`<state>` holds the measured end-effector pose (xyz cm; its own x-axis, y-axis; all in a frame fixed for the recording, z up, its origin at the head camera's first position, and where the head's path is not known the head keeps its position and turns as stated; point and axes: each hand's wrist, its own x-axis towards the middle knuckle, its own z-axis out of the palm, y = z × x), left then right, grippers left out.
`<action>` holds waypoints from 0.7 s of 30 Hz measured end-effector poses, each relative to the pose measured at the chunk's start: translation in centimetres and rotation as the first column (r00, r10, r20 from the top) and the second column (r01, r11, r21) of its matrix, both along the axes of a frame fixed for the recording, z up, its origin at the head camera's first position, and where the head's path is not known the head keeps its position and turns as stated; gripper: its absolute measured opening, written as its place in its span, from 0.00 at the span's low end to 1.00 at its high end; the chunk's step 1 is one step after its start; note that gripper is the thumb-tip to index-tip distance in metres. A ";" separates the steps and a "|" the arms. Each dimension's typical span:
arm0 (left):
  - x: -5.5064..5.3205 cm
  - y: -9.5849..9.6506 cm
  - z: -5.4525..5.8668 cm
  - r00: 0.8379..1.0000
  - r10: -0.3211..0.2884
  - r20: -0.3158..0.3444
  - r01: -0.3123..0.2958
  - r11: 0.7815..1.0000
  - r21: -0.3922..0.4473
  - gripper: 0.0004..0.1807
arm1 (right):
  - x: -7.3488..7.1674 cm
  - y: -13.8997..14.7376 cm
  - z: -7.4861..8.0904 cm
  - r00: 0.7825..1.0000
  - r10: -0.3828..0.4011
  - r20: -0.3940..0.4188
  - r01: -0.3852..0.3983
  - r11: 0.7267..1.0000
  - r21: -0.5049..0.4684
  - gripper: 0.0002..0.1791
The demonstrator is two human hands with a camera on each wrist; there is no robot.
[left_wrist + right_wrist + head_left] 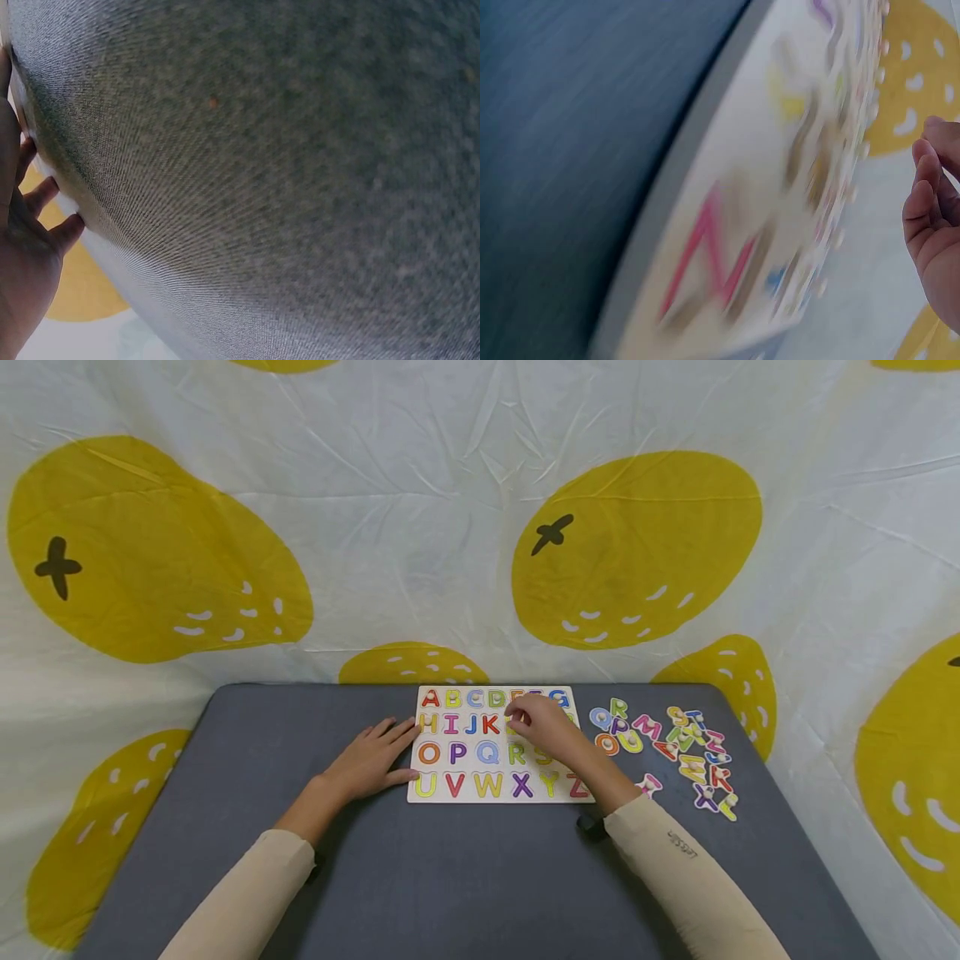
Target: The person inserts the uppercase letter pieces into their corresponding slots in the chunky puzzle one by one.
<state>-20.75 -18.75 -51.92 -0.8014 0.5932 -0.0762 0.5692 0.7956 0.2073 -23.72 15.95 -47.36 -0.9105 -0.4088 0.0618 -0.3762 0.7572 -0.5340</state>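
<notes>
- Right hand (543,722): fingers bent above white rectangular alphabet board (471,767); grip cannot be told.
- Left hand (367,760): fingers spread, board's left edge.
- Multicoloured knobbed letters (692,768): rightward, nearer right hand.

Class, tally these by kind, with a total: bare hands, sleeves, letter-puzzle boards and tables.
Bare hands (left hand, right hand): 2
Long cream fabric sleeves (left sleeve, right sleeve): 2
Flat rectangular cream puzzle board with coloured letters: 1
Dark grey table with a woven-looking top: 1
Total: 6
</notes>
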 end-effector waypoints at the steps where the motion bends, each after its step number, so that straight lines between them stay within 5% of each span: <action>1: 0.0 0.0 0.0 1.000 -0.001 -0.002 0.001 1.000 0.001 0.47 | 0.1 0.8 0.0 1.000 -0.010 -0.006 0.010 1.000 0.006 0.08; 12: 0.1 0.0 0.3 1.000 0.002 -0.012 -0.002 1.000 0.020 0.46 | 2.1 8.6 0.3 0.994 -0.101 -0.047 0.103 0.994 0.037 0.10; 21: 0.1 0.1 0.2 1.000 0.007 -0.009 -0.007 1.000 0.012 0.47 | 4.2 13.8 0.5 0.992 -0.092 -0.082 0.098 0.992 0.076 0.07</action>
<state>-20.68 -18.65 -51.74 -0.8064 0.5882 -0.0617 0.5653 0.7973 0.2116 -19.47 29.78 -46.83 -0.9391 -0.3273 0.1047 -0.3388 0.8306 -0.4420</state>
